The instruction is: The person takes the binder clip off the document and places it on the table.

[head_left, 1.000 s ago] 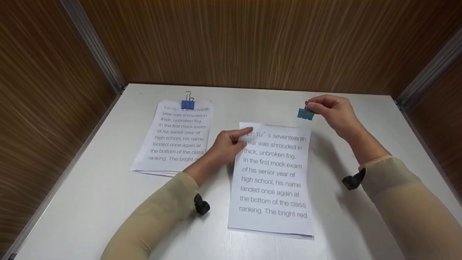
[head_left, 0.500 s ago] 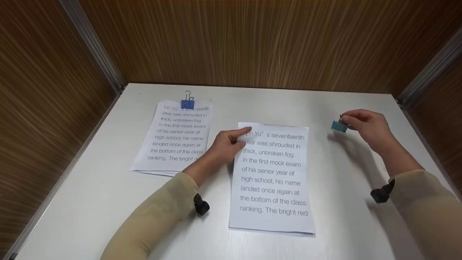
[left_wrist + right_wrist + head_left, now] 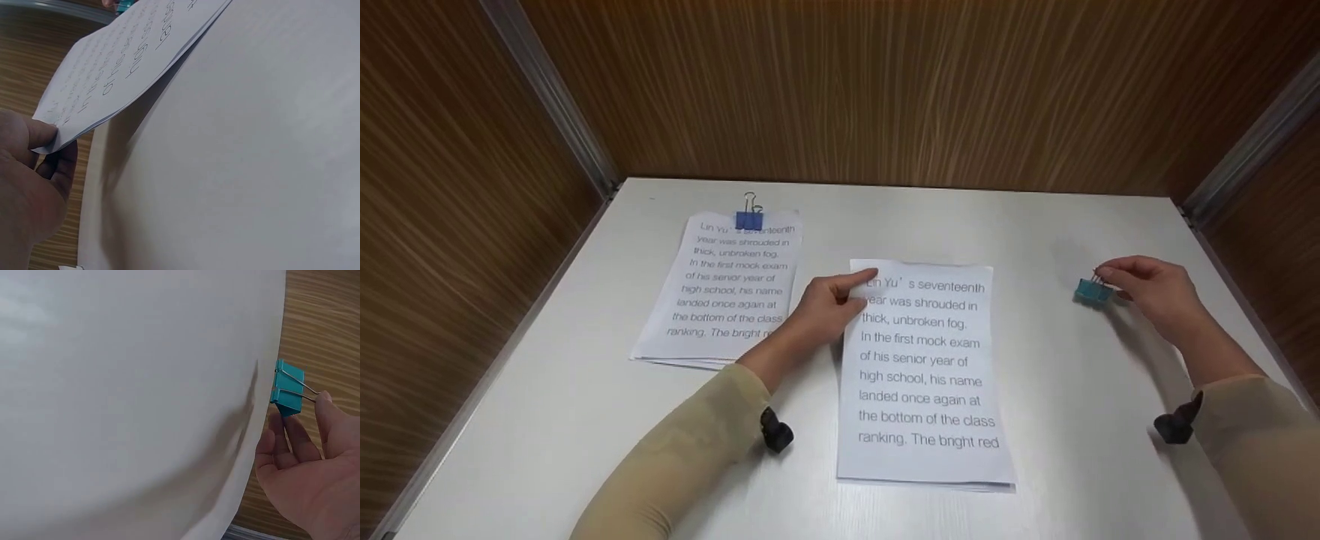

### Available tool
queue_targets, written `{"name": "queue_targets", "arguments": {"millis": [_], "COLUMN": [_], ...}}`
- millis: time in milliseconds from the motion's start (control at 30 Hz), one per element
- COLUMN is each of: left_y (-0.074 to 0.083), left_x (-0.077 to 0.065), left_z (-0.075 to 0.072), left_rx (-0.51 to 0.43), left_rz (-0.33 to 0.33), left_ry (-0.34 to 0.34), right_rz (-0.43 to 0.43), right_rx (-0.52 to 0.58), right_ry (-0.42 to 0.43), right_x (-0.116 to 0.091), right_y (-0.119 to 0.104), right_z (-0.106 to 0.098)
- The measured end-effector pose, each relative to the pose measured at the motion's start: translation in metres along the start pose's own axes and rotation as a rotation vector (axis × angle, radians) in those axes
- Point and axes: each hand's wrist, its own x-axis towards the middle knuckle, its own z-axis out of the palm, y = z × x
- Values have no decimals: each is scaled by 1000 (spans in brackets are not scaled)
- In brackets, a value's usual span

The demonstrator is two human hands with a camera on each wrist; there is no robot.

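Pinching the sheets (image 3: 926,375) at their upper left corner, my left hand (image 3: 821,309) has digits closed on that edge from above and beneath. From the left wrist, this long side stands raised off the table (image 3: 1080,450), with shadow under it. Print faces up, and the lower edges are slightly fanned toward me. To the right of the sheets a stretch of table gives side room. Across it, near the table's right edge, my right hand (image 3: 1162,296) pinches the teal clip (image 3: 288,388) by its wires (image 3: 309,387), thumb against a fingertip, the remaining fingers loosely curled. I cannot tell whether the teal clip touches the table; it is apart from the sheets. On the left, only a narrow strip of table parts the sheets from the pile (image 3: 720,292), and my left arm (image 3: 682,442) crosses there, hiding the pile's lower right corner. The blue clip (image 3: 748,220) sits on the pile's top edge. Beyond both papers, the table runs back to its rear edge at the wooden wall (image 3: 885,90).
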Motion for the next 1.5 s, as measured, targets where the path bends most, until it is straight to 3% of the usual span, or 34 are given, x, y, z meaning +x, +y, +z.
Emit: {"name": "queue_targets", "arguments": {"millis": [333, 567, 967, 1333, 1500], "left_y": [0, 0, -1, -9, -12], "left_x": [-1, -2, -1, 7, 10], "left_z": [0, -1, 0, 3, 1], "left_rx": [-11, 6, -3, 1, 94], "left_rz": [-17, 12, -5, -32, -29], "left_ry": [2, -11, 1, -20, -29], "right_rz": [77, 71, 69, 15, -35], "right_rx": [-39, -100, -129, -129, -136], "right_ry": [-7, -26, -14, 50, 77], "right_x": [-5, -3, -4, -12, -17], "right_y": [11, 14, 10, 2, -15], "right_z": [-4, -7, 1, 4, 12]}}
